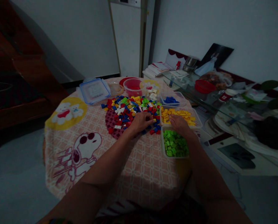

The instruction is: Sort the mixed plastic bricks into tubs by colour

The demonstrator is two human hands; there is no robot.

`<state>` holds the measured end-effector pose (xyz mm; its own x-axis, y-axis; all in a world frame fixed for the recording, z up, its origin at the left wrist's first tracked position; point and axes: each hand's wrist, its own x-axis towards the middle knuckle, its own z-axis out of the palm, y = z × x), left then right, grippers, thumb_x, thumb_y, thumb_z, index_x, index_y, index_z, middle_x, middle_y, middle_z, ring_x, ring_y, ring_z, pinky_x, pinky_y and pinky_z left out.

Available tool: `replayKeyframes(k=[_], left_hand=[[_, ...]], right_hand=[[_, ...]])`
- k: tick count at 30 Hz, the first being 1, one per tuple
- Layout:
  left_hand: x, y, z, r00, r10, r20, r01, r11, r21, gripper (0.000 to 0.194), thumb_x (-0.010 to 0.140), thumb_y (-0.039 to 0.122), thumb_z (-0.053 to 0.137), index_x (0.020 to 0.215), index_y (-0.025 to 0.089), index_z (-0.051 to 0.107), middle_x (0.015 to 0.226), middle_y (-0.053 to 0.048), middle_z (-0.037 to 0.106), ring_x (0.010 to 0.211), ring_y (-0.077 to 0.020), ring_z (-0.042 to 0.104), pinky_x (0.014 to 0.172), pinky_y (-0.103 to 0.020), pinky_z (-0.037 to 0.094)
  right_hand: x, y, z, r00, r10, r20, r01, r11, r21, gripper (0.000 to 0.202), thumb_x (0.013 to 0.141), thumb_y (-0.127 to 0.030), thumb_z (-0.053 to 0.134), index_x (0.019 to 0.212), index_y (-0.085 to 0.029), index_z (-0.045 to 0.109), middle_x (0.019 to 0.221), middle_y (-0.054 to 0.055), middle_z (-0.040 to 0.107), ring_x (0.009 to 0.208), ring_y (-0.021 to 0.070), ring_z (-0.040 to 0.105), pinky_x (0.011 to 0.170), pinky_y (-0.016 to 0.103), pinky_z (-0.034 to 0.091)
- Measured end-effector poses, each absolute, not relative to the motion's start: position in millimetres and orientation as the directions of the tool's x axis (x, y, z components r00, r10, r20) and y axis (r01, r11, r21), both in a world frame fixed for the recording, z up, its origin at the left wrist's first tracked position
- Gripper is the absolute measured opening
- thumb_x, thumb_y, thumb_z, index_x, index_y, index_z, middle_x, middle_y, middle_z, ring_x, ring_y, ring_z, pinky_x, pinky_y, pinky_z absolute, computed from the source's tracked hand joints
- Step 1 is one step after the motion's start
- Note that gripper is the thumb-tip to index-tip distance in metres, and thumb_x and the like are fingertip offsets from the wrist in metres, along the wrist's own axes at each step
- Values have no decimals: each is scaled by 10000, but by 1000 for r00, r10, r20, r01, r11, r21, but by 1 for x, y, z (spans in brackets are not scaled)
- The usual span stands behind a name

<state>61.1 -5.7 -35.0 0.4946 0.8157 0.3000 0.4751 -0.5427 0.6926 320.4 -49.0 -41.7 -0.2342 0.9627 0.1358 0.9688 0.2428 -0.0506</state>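
A heap of mixed small bricks [122,115] in red, blue, yellow, white and green lies on the patterned tablecloth. At its right edge my left hand [142,121] has its fingers pinched together, with a small yellow brick at the fingertips. My right hand [179,125] is over the near side of a clear box of yellow bricks [198,119], fingers bent together; what they hold, if anything, is hidden. Just below, green bricks [173,144] fill a second clear box, partly covered by my right forearm. Blue bricks [170,100] lie in a third box behind the yellow ones.
A blue-rimmed lid [95,91], a clear round lid [115,89] and a round tub [133,87] stand at the table's far side. White bricks [153,95] lie behind the heap. On the right, a glass table [188,85] carries a red bowl [204,86], papers and a cup.
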Motion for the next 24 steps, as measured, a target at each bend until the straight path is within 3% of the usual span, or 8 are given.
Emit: replayKeyframes(k=[14, 19, 24], left_hand=[[112, -25, -45, 347, 890, 296, 444, -433, 784, 142, 881, 264, 727, 782, 164, 747, 760, -35, 753, 709, -169, 661, 689, -268, 457], [118, -26, -50, 341, 891, 298, 412, -427, 805, 138, 920, 235, 678, 964, 178, 794, 890, -63, 792, 813, -202, 712, 782, -299, 524], [117, -29, -50, 316, 889, 333, 405, -444, 799, 319, 862, 123, 687, 1168, 173, 765, 1035, -92, 797, 948, -226, 739, 946, -354, 562]], right_hand=[[315, -51, -36, -184, 976, 113, 981, 190, -39, 404, 1045, -216, 365, 1175, -112, 733, 1227, 194, 745, 1114, 285, 675, 1024, 420, 499], [319, -49, -36, -220, 965, 145, 971, 231, -61, 371, 1026, -201, 395, 1096, -139, 754, 1132, 171, 768, 1053, 266, 683, 980, 390, 510], [319, -47, -34, -238, 960, 144, 965, 251, -78, 368, 1019, -204, 409, 998, -155, 773, 1126, 146, 776, 1045, 243, 688, 994, 362, 501]])
